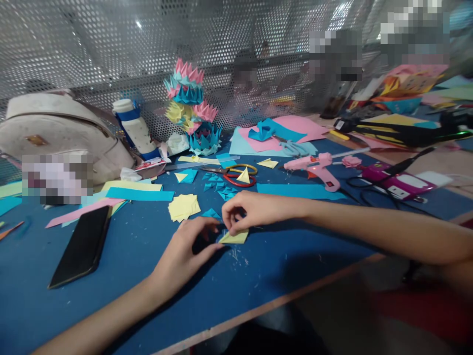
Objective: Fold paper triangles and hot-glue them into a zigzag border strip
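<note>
The piece of yellow paper (240,237) lies flat on the blue table (133,241), close to its near edge, with the two hands meeting over it. The right hand (251,209) comes in from the right and arches above the sheet's far side, fingers curled, thumb and fingertips lowered onto its upper left part; whether they pinch a fold or only press it down, I cannot tell. The left hand (186,241) is at the sheet's left, half open, with a clear gap between thumb and curved fingers. Its thumb tip sits right at the paper's left corner (touching or just beside it, I cannot say), and it has no visible hold on anything. Most of the sheet's right half shows uncovered below the right hand.

Just behind the left hand sits a small blue folded piece (211,213), and farther left a loose stack of yellow squares (184,207). Beyond the right hand are a group of blue folded triangles (219,185) and scissors (241,182) with red and yellow handles, a yellow folded triangle (244,175) upon them. A blue strip (299,191) lies behind the right forearm, with a pink glue gun (320,170) beyond.
</note>
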`<state>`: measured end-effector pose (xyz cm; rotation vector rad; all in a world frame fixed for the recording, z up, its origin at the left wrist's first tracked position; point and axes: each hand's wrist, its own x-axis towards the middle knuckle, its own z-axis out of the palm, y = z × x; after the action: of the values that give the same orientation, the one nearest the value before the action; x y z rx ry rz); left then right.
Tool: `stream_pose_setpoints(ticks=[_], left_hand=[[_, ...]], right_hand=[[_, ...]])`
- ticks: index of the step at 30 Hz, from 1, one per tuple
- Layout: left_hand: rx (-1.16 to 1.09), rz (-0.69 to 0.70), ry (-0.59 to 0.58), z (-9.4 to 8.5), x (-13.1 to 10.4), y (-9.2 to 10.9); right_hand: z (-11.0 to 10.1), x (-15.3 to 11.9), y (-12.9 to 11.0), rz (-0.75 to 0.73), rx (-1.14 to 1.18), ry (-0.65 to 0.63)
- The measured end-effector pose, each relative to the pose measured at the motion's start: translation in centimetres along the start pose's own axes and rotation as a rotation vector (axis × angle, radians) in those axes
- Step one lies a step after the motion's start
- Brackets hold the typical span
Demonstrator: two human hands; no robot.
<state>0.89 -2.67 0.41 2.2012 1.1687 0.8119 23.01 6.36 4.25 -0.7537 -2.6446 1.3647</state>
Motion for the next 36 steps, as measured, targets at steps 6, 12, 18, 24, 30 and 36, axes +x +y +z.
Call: stream_pose_setpoints(ticks=[6, 12, 18, 24, 30, 36], left_hand=[[-0.419, -0.36, 0.12, -0.3, 2.1, -0.2], [-0.531, -0.41, 0.233, -0.7, 3.9, -0.2], [-0.477, -0.352, 0.208, -1.1, 5.7, -0.2], [-0.382, -0.244, 0.132, -1.2, 6.6, 0.4], [-0.427, -0.242, 0.146, -0.7, 6.4, 0.6], [-0.524, -0.286, 0.184, -0.1, 5.7, 0.9]], right_hand=[[1.8, 1.0, 1.0, -0.116, 0.304, 0.309], [2.6, 0.9, 1.6, -0.06, 0.461, 0.388], [2.5, 0.6, 2.1, 0.017, 0.444, 0.375], [2.8, 0.3, 1.4, 0.026, 0.581, 0.274], [3.1, 0.4, 1.7, 0.049, 0.627, 0.272], [3.1, 0.2, 1.8, 0.031, 0.666, 0.255]])
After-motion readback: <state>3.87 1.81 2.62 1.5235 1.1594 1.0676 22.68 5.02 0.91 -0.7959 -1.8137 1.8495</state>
